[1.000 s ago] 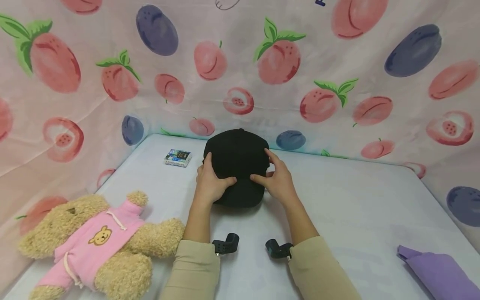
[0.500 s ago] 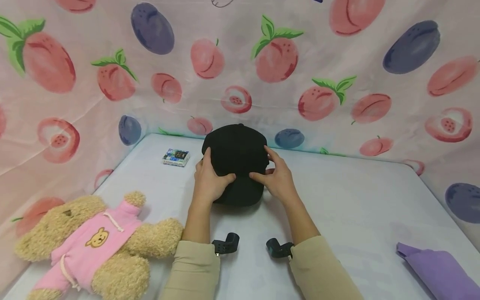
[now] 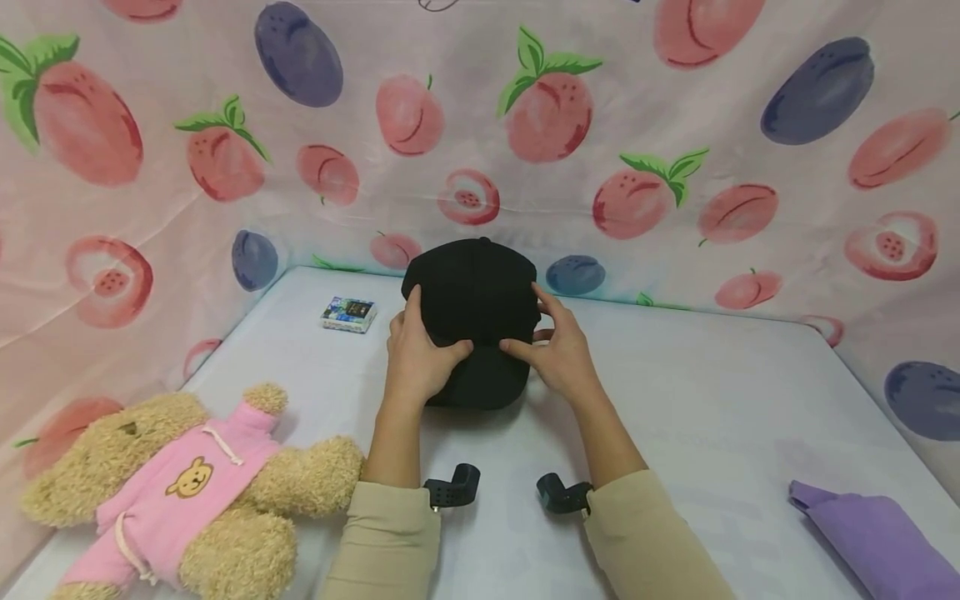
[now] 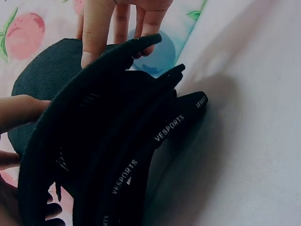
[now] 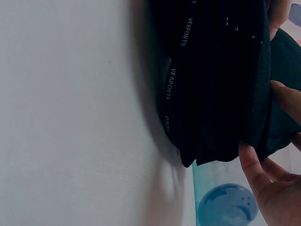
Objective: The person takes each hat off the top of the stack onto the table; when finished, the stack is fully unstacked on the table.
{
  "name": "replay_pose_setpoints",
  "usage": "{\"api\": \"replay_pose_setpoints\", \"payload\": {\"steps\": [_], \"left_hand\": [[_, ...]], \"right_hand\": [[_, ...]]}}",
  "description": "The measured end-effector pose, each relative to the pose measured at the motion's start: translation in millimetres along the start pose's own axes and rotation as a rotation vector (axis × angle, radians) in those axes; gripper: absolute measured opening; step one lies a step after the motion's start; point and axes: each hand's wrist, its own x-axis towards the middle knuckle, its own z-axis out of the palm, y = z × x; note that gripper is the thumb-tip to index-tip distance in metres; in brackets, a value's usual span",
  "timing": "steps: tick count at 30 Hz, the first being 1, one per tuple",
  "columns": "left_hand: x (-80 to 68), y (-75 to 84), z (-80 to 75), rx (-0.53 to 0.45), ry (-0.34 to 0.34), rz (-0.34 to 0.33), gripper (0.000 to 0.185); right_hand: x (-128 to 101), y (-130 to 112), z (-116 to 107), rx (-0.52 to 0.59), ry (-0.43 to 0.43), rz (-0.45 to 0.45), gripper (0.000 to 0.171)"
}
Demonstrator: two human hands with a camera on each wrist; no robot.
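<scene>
Black cap (image 3: 472,308) sits toward the back of the white counter (image 3: 697,408), close to the fruit-print cloth wall (image 3: 480,150), crown up and brim pointing at the person. Both hands are on it.

Left hand (image 3: 416,354): fingers wrap the left side of the crown, thumb lies across the front just above the brim. Clamped on the cap. In the left wrist view the brim (image 4: 94,117) tilts off the counter, its underside showing "VESPORTS" print.

Right hand (image 3: 558,350): thumb meets the front of the crown near the left thumb, fingers curl round the right side. Also clamped on the cap. The right wrist view shows fingertips (image 5: 249,160) hooked at the brim's edge.

Nearby: teddy bear (image 3: 187,492) in a pink hoodie lies at front left, well apart from the cap; small printed box (image 3: 348,313) just left of the cap near the wall; purple folded cloth (image 3: 877,533) at front right, well apart.

Risks, as judged from here:
- Thumbs press the soft front panel; too much squeeze would likely dent or crease the crown.
- Grip is on fabric sides only; uneven pull between hands could twist the cap or bend the brim.
- A leftward sweep might knock the box.
</scene>
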Motion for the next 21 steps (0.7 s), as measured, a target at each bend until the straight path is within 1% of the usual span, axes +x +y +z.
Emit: {"api": "replay_pose_setpoints", "payload": {"steps": [6,11,21], "left_hand": [[-2.2,5.6,0.3,-0.008,-0.001,0.008,0.107],[-4.5,10.4,1.2,-0.011,0.007,0.03,0.107],[-6.9,15.2,7.1,-0.005,0.012,0.051,0.105]], "right_hand": [[-2,-4,-6,-0.004,0.011,-0.008,0.098],[-4,-7,-12,-0.013,0.022,-0.013,0.098],[-5,-6,-21,-0.037,0.031,-0.023,0.099]]}}
